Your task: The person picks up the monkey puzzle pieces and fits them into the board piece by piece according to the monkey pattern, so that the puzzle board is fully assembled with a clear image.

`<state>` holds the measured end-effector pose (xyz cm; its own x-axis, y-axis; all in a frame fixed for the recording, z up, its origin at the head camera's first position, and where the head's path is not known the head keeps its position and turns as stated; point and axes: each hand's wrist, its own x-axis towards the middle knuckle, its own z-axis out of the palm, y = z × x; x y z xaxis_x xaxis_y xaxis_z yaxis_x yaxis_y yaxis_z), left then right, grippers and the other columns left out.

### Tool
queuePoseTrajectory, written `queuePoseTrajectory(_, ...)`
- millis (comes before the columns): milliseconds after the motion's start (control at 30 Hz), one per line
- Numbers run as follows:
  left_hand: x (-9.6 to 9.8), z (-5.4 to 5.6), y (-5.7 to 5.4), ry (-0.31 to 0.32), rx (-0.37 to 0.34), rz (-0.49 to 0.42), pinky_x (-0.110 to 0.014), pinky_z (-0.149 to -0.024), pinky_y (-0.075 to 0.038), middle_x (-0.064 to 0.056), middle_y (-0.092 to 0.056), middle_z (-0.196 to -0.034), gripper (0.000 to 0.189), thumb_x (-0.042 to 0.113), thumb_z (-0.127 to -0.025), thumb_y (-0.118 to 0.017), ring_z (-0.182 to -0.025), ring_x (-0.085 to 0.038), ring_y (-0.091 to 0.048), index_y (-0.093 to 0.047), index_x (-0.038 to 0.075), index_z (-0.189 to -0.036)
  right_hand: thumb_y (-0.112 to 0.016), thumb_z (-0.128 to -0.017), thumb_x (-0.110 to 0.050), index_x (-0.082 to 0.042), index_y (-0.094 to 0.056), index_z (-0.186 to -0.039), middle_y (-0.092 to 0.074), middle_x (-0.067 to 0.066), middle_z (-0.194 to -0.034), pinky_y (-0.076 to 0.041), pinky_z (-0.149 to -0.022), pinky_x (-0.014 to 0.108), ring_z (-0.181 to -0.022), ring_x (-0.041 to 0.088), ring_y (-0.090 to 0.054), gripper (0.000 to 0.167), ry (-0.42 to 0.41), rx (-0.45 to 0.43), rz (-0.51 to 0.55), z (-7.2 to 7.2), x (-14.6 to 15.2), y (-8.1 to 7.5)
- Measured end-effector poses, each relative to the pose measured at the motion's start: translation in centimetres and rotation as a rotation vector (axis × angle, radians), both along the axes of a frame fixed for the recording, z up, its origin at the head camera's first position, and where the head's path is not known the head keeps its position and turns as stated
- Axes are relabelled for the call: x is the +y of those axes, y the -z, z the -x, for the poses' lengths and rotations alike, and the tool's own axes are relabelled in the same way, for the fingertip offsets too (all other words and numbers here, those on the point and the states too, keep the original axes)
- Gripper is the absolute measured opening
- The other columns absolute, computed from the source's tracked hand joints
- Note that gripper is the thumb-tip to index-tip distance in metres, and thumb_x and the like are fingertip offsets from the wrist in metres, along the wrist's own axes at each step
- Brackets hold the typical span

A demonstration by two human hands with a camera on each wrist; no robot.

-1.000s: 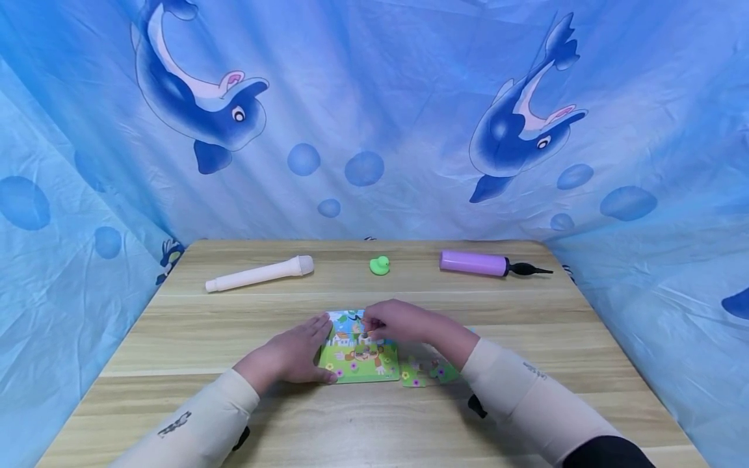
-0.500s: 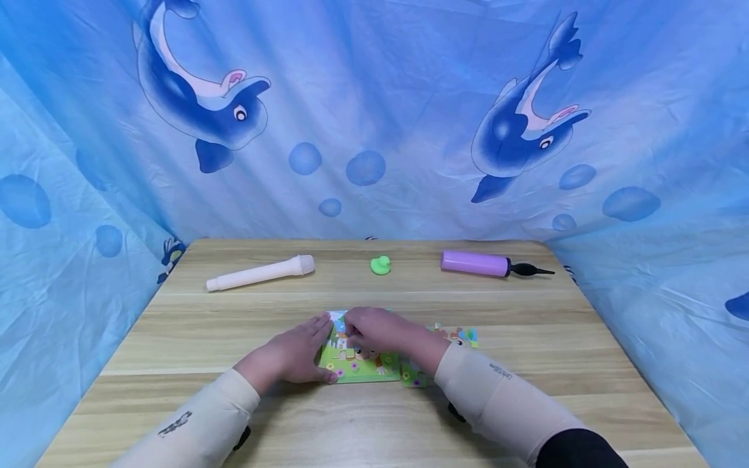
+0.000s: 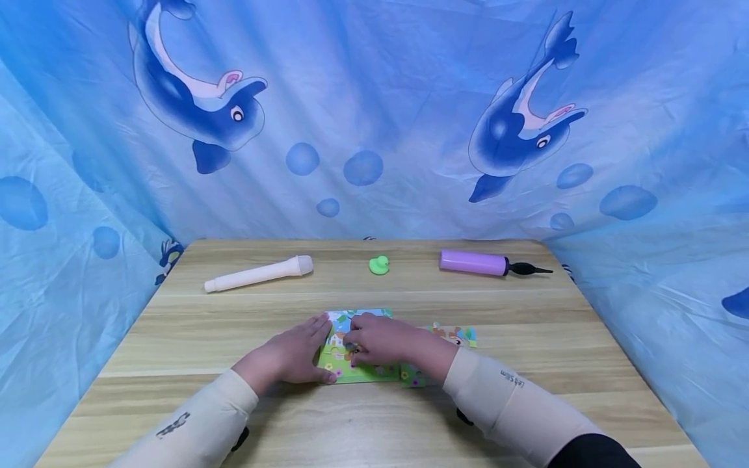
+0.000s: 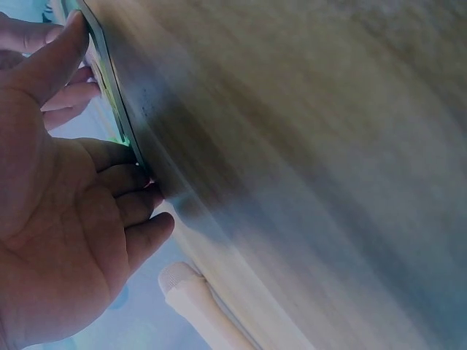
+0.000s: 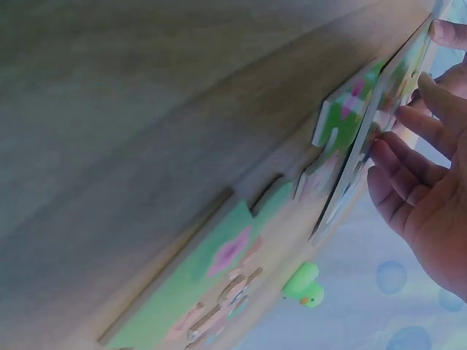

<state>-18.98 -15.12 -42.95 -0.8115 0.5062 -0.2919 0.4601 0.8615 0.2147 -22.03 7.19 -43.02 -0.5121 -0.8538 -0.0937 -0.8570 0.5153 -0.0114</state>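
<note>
A jigsaw puzzle board with a bright green and blue cartoon picture lies mid-table. My left hand rests along its left edge, thumb at the near corner and fingertips near the far corner. Over the middle of the board, my right hand has its fingers bent down and pinches a puzzle piece, which they mostly cover. Just right of the board lie loose puzzle pieces, partly hidden under the right forearm. The right wrist view shows a larger flowered puzzle piece flat on the table.
Along the back of the wooden table are a white toy microphone, a green rubber duck and a purple hand pump with a black nozzle. Behind hangs a blue dolphin-print curtain.
The right hand has moved left and slightly nearer across the board, uncovering loose pieces at the right. The left hand has stayed at the board's left edge.
</note>
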Motion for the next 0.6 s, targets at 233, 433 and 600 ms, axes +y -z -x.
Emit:
queuePoseTrajectory(233, -0.03, 0.12, 0.28, 0.004, 0.001, 0.007, -0.046, -0.119, -0.028, -0.014, -0.017, -0.164, 0.108, 0.068, -0.081, -0.065, -0.150, -0.032, -0.018, -0.023, 0.001, -0.155, -0.061, -0.096, -0.044, -0.022, -0.067, -0.121, -0.059, -0.004, -0.120, -0.050, -0.090, 0.027, -0.104, 0.011, -0.054, 0.034, 0.004, 0.049, -0.026, -0.05, -0.26, -0.07)
queuePoseTrajectory(433, -0.13, 0.15, 0.31, 0.000, -0.004, -0.006, -0.047, -0.119, -0.028, -0.013, -0.016, -0.164, 0.108, 0.069, -0.080, -0.064, -0.151, -0.032, -0.018, -0.023, 0.003, -0.155, -0.058, -0.097, -0.045, -0.023, -0.065, -0.123, -0.059, -0.005, -0.128, -0.049, -0.096, 0.029, -0.114, 0.013, -0.054, 0.035, -0.031, 0.100, -0.073, 0.20, -0.28, 0.06)
queuePoseTrajectory(600, -0.24, 0.16, 0.32, -0.001, -0.006, -0.024, -0.049, -0.117, -0.029, -0.013, -0.016, -0.164, 0.107, 0.069, -0.080, -0.065, -0.150, -0.034, -0.019, -0.025, 0.004, -0.155, -0.059, -0.096, -0.045, -0.024, -0.064, -0.125, -0.058, -0.006, -0.127, -0.050, -0.095, 0.029, -0.112, 0.013, -0.053, 0.036, -0.010, 0.043, -0.047, 0.49, -0.19, 0.17)
